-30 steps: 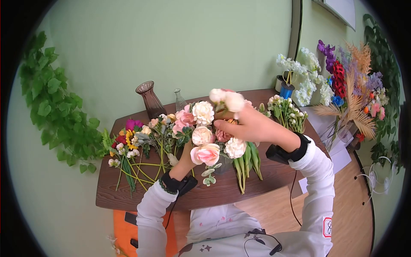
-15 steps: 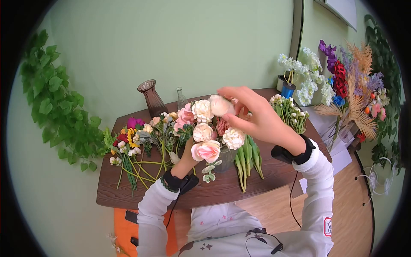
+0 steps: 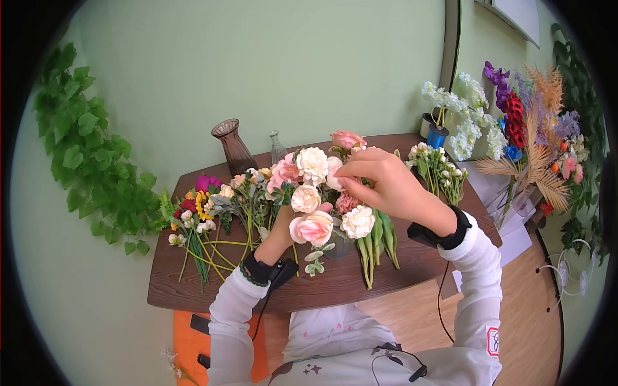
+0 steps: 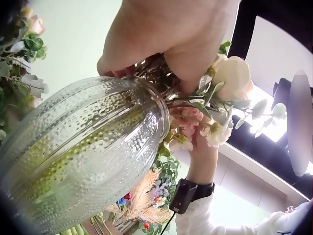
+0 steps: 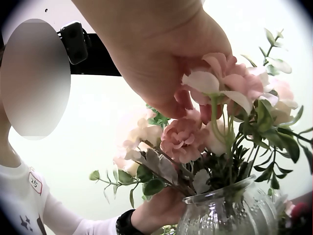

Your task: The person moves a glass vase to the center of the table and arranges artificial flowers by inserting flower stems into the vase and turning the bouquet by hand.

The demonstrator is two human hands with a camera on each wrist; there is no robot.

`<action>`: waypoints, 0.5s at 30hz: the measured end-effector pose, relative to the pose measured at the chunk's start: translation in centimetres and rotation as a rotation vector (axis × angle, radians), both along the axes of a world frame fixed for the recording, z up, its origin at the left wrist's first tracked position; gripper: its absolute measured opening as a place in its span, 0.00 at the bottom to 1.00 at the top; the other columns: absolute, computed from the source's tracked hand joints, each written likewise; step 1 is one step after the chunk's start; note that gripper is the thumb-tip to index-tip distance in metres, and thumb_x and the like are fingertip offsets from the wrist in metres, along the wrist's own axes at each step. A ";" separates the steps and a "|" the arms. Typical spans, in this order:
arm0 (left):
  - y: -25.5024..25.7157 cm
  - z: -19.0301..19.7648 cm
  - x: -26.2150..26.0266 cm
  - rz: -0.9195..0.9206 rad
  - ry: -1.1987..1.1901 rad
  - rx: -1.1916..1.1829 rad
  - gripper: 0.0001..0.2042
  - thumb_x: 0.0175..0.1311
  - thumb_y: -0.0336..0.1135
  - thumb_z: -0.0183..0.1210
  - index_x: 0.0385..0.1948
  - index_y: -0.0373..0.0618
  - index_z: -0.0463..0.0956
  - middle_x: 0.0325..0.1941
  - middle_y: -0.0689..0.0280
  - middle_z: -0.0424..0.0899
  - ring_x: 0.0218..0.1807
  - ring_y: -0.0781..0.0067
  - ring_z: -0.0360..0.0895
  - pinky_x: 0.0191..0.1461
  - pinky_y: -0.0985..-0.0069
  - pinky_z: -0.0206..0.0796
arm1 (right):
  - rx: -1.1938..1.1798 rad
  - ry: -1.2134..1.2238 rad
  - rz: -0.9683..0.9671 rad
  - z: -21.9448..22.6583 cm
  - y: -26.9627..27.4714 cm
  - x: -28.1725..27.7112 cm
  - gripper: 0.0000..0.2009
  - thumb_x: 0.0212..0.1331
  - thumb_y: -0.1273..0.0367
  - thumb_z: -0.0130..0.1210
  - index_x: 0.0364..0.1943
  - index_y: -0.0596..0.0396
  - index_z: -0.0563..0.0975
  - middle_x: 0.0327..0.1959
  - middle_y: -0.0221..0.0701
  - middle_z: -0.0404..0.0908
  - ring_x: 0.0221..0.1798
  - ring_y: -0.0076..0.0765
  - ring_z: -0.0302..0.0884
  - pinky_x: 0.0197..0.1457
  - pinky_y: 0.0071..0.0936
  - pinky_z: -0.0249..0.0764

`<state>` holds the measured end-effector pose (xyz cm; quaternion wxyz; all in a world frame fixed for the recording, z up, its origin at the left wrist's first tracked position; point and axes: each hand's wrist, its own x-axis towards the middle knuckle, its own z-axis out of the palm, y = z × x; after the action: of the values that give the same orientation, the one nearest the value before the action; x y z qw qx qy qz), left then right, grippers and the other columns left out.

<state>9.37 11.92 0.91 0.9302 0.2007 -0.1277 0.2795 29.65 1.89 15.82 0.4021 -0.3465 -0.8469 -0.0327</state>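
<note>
Gripped at its neck by the left hand [image 3: 283,233], a clear dimpled glass vase [image 4: 83,156] is held upright on the dark brown wooden table [image 3: 322,286], just in front of the person. Fingers of that hand are curled round the bunched stems where they enter the mouth. A pale pink cloth rose [image 5: 222,81] is pinched among the blooms by the right hand [image 3: 380,183] and is being settled into the bouquet of cream, peach and dusty-pink artificial flowers [image 3: 315,193].

By the look of it, the arrangement is well advanced (the vase mouth is already crowded with stems). Much loose material is left on the table: a row of mixed red, yellow and purple stems [image 3: 196,222] to the left and green tulip buds [image 3: 376,241] beside the vase.

Farther back stand an empty smoky-brown glass vase [image 3: 233,149] and a small clear bottle [image 3: 277,149]. Nothing blocks the hands, though the packed stems leave little room.
</note>
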 end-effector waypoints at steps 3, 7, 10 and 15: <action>-3.0 4.9 0.7 0.526 0.753 0.116 0.17 0.64 0.39 0.44 0.49 0.38 0.62 0.49 0.51 0.70 0.48 0.58 0.72 0.48 0.62 0.69 | -0.087 -0.063 -0.040 0.5 -0.5 0.0 0.07 0.48 0.74 0.54 0.32 0.60 0.77 0.27 0.36 0.75 0.35 0.41 0.75 0.36 0.29 0.70; -3.5 6.3 0.6 0.776 0.834 1.010 0.15 0.53 0.28 0.57 0.43 0.38 0.69 0.41 0.64 0.75 0.41 0.78 0.73 0.42 0.76 0.69 | 0.172 0.092 0.038 -0.7 0.6 -0.4 0.08 0.48 0.68 0.55 0.30 0.57 0.77 0.26 0.37 0.75 0.29 0.43 0.73 0.35 0.33 0.69; -3.4 6.4 0.3 0.587 0.762 0.728 0.16 0.51 0.29 0.59 0.42 0.39 0.70 0.41 0.66 0.75 0.39 0.79 0.72 0.43 0.80 0.66 | 0.195 0.044 -0.032 -0.3 -0.3 -1.0 0.13 0.47 0.62 0.57 0.32 0.58 0.75 0.30 0.37 0.73 0.32 0.44 0.72 0.36 0.33 0.69; -3.8 7.1 0.1 0.625 0.815 0.934 0.16 0.49 0.31 0.61 0.40 0.40 0.71 0.39 0.68 0.75 0.39 0.80 0.71 0.41 0.79 0.66 | 0.093 0.051 -0.250 0.4 -1.9 -2.9 0.17 0.43 0.58 0.59 0.27 0.58 0.71 0.26 0.35 0.70 0.31 0.41 0.71 0.33 0.32 0.68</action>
<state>9.44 8.16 8.03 0.5959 0.6964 0.1890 0.3525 26.77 0.02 16.18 0.4320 -0.4310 -0.7842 -0.1130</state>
